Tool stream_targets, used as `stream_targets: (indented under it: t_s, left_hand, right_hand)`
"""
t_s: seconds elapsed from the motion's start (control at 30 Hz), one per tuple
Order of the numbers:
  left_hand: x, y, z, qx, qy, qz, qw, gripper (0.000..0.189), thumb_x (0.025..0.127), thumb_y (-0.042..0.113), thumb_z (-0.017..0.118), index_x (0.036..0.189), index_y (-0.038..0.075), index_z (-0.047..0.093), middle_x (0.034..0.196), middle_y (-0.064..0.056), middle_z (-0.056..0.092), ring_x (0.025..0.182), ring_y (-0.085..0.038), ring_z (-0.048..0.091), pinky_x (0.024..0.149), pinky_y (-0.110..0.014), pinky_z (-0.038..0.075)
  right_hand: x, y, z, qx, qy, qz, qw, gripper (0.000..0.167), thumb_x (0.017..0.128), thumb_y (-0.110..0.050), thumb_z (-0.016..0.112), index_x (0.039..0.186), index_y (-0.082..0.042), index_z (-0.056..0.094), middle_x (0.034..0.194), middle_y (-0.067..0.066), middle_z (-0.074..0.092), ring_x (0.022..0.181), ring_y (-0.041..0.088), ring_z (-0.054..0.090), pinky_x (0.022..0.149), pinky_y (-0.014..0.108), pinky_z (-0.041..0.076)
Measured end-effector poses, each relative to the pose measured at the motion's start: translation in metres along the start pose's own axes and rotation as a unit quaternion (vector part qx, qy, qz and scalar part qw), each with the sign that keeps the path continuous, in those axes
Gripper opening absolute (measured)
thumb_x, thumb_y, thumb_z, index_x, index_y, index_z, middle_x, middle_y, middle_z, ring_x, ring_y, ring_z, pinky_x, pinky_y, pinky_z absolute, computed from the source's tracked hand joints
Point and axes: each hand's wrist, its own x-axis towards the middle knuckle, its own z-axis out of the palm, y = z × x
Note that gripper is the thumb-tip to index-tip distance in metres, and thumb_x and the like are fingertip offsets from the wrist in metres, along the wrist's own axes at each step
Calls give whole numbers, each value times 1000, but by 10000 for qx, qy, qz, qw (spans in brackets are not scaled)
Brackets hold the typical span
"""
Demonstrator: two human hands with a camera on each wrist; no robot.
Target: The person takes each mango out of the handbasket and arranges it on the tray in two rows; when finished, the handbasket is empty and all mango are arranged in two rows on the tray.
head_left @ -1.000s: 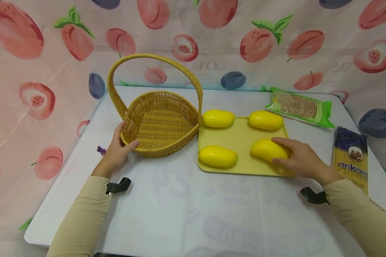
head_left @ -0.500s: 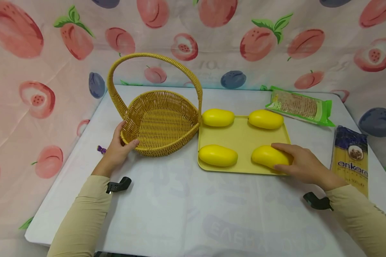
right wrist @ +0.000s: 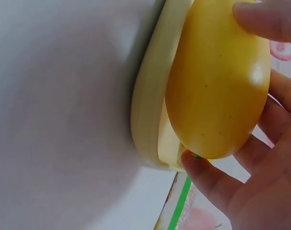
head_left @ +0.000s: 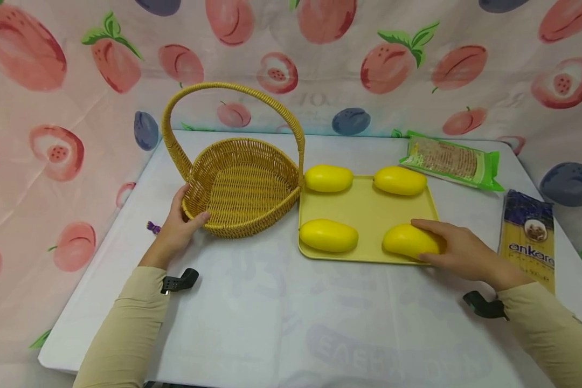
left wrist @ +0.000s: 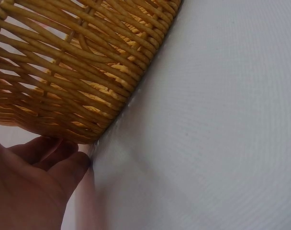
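Observation:
My left hand (head_left: 177,229) holds the yellow wicker basket (head_left: 244,226) at its left side, thumb over the rim. In the left wrist view, the fingers (left wrist: 71,167) lie at the base of the woven wall (left wrist: 102,72). On the front right corner of the yellow tray (head_left: 364,213), my right hand (head_left: 465,250) grips a yellow toy mango (head_left: 407,241). The right wrist view has its thumb and fingers spread round that mango (right wrist: 217,86). Three more mangoes occupy the other corners: front left (head_left: 328,235), back left (head_left: 328,178) and back right (head_left: 400,180).
A green-edged packet (head_left: 451,161) lies behind the tray at the right. Beside my right forearm is a pasta pack (head_left: 528,237). A small purple wrapped candy (head_left: 152,227) lies left of the basket. Fruit-print cloth (head_left: 320,64) hangs behind the white table (head_left: 252,318).
My right hand has shifted the front right mango slightly right and toward me, into the tray's corner. The left hand and the basket have stayed in place.

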Motion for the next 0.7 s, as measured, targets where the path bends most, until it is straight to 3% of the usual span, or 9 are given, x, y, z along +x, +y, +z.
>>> stream_targets:
  t_s: [0.33,0.57,0.7]
  left_hand:
    - [3,-5,0,59,-6,-13,10000,91,101,23,60,160,27,-9,164,-17,6,149,-34,13,119,-51,11]
    - [3,-4,0,38,-2,-59,10000,91,101,23,60,160,27,-9,164,-18,7,149,-34,14,118,-51,12]
    - [2,-4,0,74,21,-85,9999,91,101,23,60,160,27,-9,164,-17,6,149,-34,14,118,-50,12]
  right_hand:
    - [-4,3,-4,166,-195,47,9997,71,89,-27,78,147,-3,46,143,28,49,128,49,44,103,68,32]
    - [-3,8,-5,221,-133,-148,9996,67,87,-21,79,143,1,50,146,28,43,133,51,36,104,69,29]
    - [-3,9,-6,167,-118,-191,9996,65,87,-21,80,141,0,52,141,26,47,128,47,42,103,68,31]
